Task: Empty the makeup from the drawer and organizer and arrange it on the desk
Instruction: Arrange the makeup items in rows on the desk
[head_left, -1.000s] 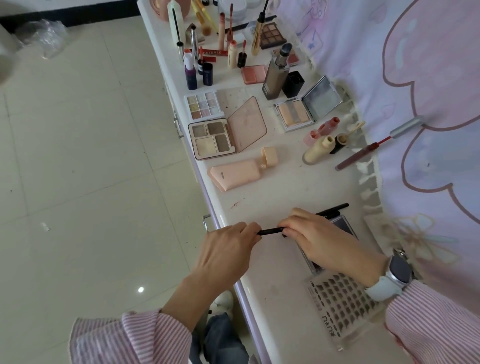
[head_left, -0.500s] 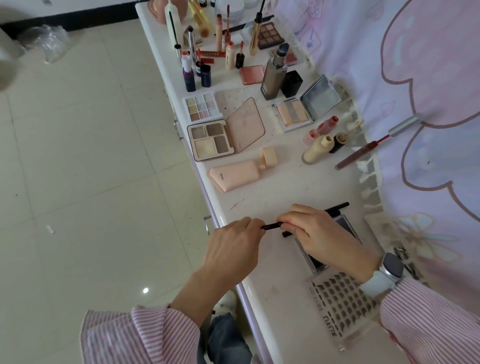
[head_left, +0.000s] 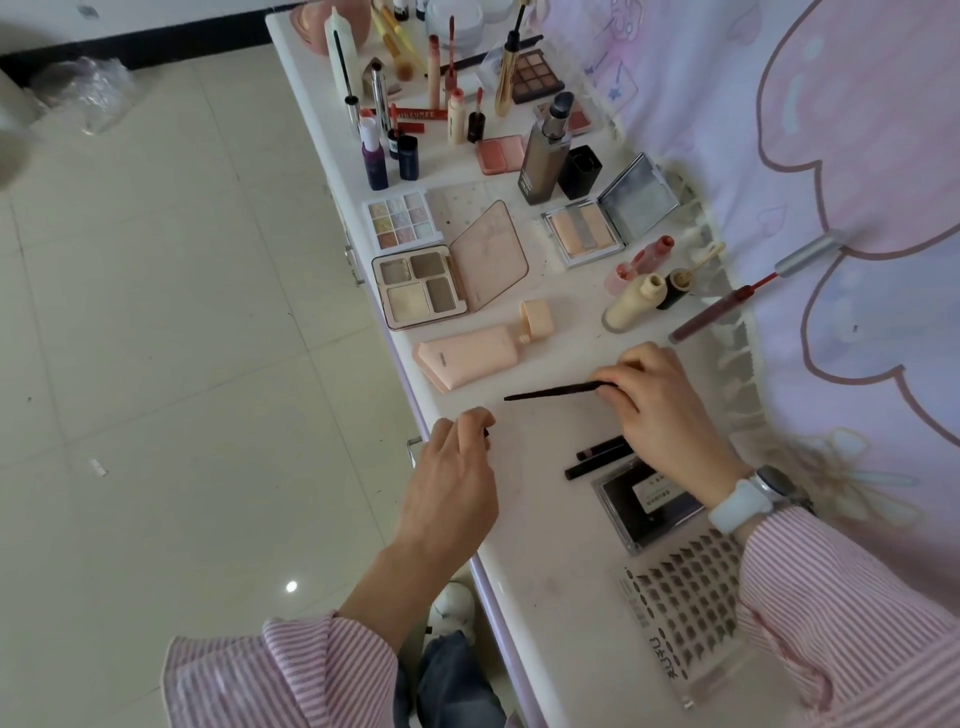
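Just below the peach tube (head_left: 467, 358) on the desk (head_left: 545, 519), right hand (head_left: 660, 405) pinched the uncapped liner pencil (head_left: 550, 391), left hand (head_left: 457, 467) pinched its cap (head_left: 486, 432), probably for laying both out.

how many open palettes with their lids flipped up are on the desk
2. The four-pan palette lies near the desk's front edge beside the peach tube; the mirrored compact sits nearer the curtain. Others may be hidden in the far clutter.
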